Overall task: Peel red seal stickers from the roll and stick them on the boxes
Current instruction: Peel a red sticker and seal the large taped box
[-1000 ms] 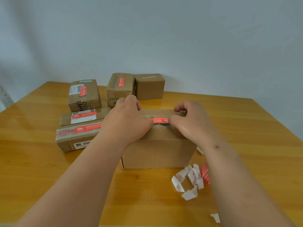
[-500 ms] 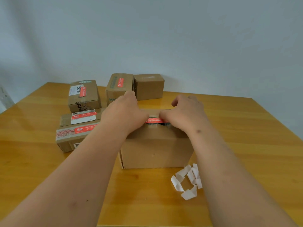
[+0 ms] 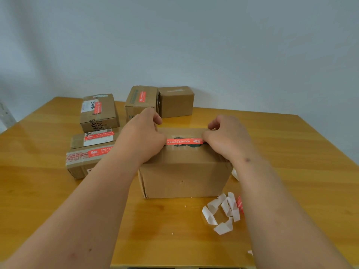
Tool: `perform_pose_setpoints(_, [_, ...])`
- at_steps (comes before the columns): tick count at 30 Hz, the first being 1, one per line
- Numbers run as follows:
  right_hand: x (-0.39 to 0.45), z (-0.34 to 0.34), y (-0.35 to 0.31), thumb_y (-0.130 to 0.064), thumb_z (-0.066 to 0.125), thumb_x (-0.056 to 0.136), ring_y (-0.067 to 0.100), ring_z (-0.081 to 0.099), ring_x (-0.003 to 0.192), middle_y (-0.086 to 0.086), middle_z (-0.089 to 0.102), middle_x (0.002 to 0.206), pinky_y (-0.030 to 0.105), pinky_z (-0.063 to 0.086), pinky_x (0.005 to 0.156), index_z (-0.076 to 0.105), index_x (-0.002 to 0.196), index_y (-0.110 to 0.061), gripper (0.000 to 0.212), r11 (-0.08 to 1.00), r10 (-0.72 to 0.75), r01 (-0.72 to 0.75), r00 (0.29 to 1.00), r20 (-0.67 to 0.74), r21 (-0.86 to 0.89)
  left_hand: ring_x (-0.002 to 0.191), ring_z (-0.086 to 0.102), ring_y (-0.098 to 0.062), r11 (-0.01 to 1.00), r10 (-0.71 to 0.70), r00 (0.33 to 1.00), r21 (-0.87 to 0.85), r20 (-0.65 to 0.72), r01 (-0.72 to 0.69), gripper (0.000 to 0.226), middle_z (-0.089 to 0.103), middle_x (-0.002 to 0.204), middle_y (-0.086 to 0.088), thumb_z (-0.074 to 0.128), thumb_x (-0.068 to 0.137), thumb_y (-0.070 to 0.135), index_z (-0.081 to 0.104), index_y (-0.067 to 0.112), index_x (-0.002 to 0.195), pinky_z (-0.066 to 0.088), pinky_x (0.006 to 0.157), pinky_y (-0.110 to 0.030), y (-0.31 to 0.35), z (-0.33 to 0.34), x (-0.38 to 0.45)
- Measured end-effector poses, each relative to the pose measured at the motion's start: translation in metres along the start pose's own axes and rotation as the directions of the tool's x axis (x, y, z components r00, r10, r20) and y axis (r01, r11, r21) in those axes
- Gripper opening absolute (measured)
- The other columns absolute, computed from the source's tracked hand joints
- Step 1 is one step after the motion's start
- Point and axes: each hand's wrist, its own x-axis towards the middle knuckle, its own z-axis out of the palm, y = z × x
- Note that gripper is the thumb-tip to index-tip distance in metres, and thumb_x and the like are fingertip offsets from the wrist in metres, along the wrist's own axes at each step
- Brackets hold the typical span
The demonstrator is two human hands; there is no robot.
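A brown cardboard box [image 3: 182,179] stands on the table in front of me. A red seal sticker [image 3: 184,141] lies flat across the seam on its top. My left hand [image 3: 141,138] rests on the box top with fingers curled, its thumb pressing the sticker's left end. My right hand [image 3: 227,138], fingers also curled, presses the right end with its thumb. A curled white backing strip [image 3: 223,212] lies to the right of the box's front, with a red bit of the sticker roll [image 3: 240,204] showing beside my right forearm.
On the wooden table [image 3: 38,191], two flat boxes with red stickers [image 3: 91,152] are stacked at the left. Behind stand a stickered box [image 3: 99,111], another stickered box [image 3: 140,100] and a plain box [image 3: 176,101] near the wall. A paper scrap [image 3: 250,252] lies near the table's front edge.
My two hands have slid apart along the sticker, so more of its red length shows between the thumbs. The box has stayed in place.
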Motion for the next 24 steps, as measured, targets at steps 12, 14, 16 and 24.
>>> perform_pose_setpoints(12, [-0.021,-0.002,0.008,-0.036,0.063,0.080,0.016,0.047,0.107,-0.007,0.046,0.112,0.030,0.044,0.083,0.056,0.106,-0.030,0.028,0.995,-0.094,0.094,0.995,0.018,0.024,0.095,0.052,-0.013,0.999,0.041,0.997,-0.024,-0.066,-0.042,0.028,0.052,0.109,0.005,0.063,0.086,0.017,0.053,0.026,0.111,0.044,0.074,-0.025,0.003,0.004,-0.023])
perform_pose_setpoints(14, [-0.025,-0.007,0.010,-0.032,0.064,0.082,0.015,0.047,0.109,-0.008,0.045,0.115,0.027,0.040,0.081,0.055,0.110,-0.030,0.030,0.989,-0.135,0.132,0.990,0.041,0.060,0.113,0.045,-0.016,0.998,0.058,0.998,-0.017,-0.007,-0.058,0.033,0.049,0.119,0.008,0.066,0.086,0.033,0.053,0.030,0.116,0.045,0.094,-0.037,-0.001,0.001,-0.027])
perform_pose_setpoints(16, [-0.029,-0.016,0.015,-0.044,0.072,0.075,0.015,0.043,0.120,-0.007,0.042,0.128,0.030,0.040,0.091,0.049,0.127,-0.032,0.058,0.983,-0.184,0.178,0.960,0.211,0.049,0.130,0.033,-0.018,0.997,0.040,0.983,0.055,0.177,-0.051,0.056,0.042,0.134,0.010,0.066,0.078,0.059,0.048,0.035,0.126,0.036,0.109,-0.046,-0.005,-0.004,-0.032])
perform_pose_setpoints(24, [-0.043,-0.029,0.015,-0.039,0.077,0.077,0.008,0.044,0.115,-0.014,0.043,0.131,0.027,0.038,0.093,0.043,0.138,-0.034,0.071,0.970,-0.245,0.237,0.938,0.247,0.062,0.123,0.047,-0.017,0.996,0.055,0.970,-0.086,0.239,-0.035,0.068,0.048,0.129,0.012,0.081,0.074,0.035,0.049,0.036,0.134,0.043,0.098,-0.035,-0.005,-0.015,-0.037])
